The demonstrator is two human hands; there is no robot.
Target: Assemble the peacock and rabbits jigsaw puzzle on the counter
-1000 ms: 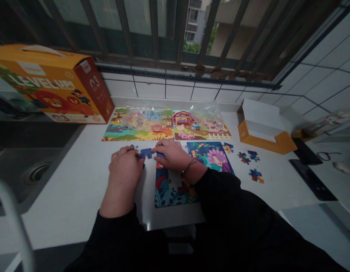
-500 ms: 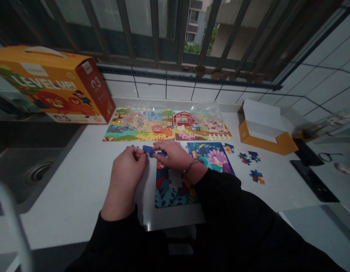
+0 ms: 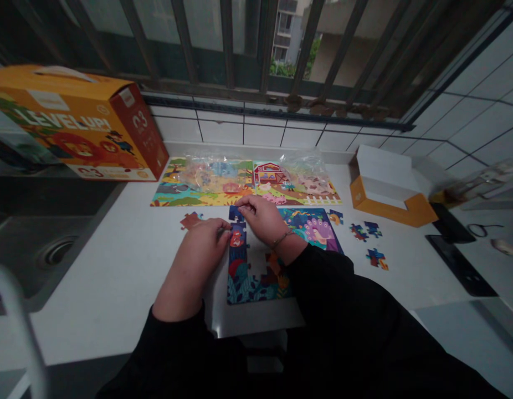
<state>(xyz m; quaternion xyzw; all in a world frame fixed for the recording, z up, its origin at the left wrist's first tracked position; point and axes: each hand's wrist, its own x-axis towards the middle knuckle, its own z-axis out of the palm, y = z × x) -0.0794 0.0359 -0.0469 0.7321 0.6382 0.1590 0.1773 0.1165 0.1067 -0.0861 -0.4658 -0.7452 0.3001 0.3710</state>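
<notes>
A partly assembled jigsaw puzzle point(image 3: 240, 282) in dark blue, with a peacock and a red animal, lies on the white counter; a gap shows in its middle left. At its top left corner my right hand point(image 3: 262, 221) pinches a dark blue puzzle piece point(image 3: 235, 214). My left hand point(image 3: 202, 255) rests by the puzzle's left edge, fingers curled together with the tips at the border; whether they grip anything is hidden. Just beyond that hand lies a loose reddish-brown puzzle piece point(image 3: 190, 220).
Loose puzzle pieces point(image 3: 358, 233) lie to the right. Behind are two picture boards point(image 3: 165, 194) point(image 3: 277, 198) under clear plastic bags point(image 3: 210, 172). An orange puzzle box point(image 3: 90, 133) stands at left by the sink point(image 3: 15, 238); an open orange-and-white carton point(image 3: 389, 205) sits at right.
My right hand has brought the dark blue piece rightward to the puzzle's top left corner. My left hand has let go of it and shifted right and down to the edge.
</notes>
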